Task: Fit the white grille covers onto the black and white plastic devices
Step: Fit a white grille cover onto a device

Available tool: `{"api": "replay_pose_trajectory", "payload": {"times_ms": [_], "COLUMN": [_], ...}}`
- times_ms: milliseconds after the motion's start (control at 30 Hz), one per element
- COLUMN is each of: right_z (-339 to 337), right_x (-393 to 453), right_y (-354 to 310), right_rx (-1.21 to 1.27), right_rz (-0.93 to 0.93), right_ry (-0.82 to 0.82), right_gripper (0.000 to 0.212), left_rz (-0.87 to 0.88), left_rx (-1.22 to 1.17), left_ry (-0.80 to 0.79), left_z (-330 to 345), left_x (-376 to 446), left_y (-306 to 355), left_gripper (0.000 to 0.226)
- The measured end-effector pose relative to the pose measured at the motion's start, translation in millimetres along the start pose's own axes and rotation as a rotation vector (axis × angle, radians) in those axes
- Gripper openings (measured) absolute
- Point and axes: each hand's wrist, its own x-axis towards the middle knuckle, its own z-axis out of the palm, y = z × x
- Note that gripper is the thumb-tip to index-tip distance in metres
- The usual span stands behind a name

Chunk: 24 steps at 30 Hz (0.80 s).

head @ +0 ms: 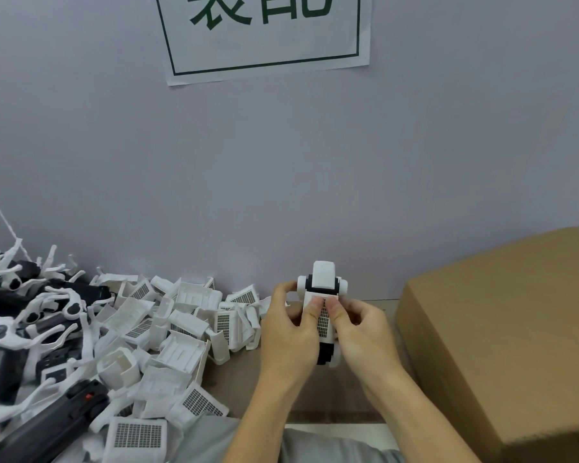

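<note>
both forearms reach forward from the bottom edge and converge near the middle, bare to the wrist. the left hand (pixel 290 332) is curled, its thumb laid flat and pointing right, its fingers wrapped out of sight behind. the right hand (pixel 365 332) mirrors it, its thumb pointing left. the two thumb tips lie just beside each other, pressing down side by side.

I see a black and white device (pixel 322 289) held upright above the surface's back edge, a white grille cover (pixel 324 320) lying against its front; loose grille covers (pixel 168 332) heap toward the surface's left.
</note>
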Motion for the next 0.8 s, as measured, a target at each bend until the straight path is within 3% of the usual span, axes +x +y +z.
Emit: {"api": "replay_pose_trajectory", "payload": {"times_ms": [167, 267, 367, 467, 533, 600, 667, 767, 800], "right_z": [-2, -5, -4, 1, 2, 3, 1, -6, -8], "right_x": [0, 2, 2, 0, -3, -5, -5, -1, 0], "right_y": [1, 5, 5, 8, 13, 15, 14, 7, 5], "right_rx": [0.112, -0.07, -0.184, -0.168, -0.384, -0.606, -0.693, -0.386, -0.259], "right_rz": [0.057, -0.012, -0.092, -0.091, -0.124, -0.248, -0.322, -0.191, -0.11], "right_ry": [-0.08, -0.016, 0.011, -0.032, -0.105, -0.164, -0.145, -0.03, -0.004], "right_gripper": [0.023, 0.019, 0.019, 0.012, 0.034, 0.042, 0.042, 0.005, 0.011], "left_rz": [-0.178, -0.135, -0.144, -0.239, -0.365, -0.465, -0.513, -0.525, -0.508], "left_rx": [-0.151, -0.002, 0.015, -0.141, -0.343, -0.532, -0.54, -0.274, -0.221], "left_ry": [-0.116, -0.151, -0.086, 0.068, 0.187, 0.194, 0.118, 0.117, 0.166], "left_z": [-9, -8, -5, -5, -5, -7, -13, -25, -28], "left_x": [2, 0, 1, 5, 9, 11, 13, 18, 19], "left_y": [2, 1, 1, -2, -3, -3, 3, 6, 7], "left_gripper": [0.027, 0.037, 0.038, 0.032, 0.036, 0.036, 0.026, 0.032, 0.034]}}
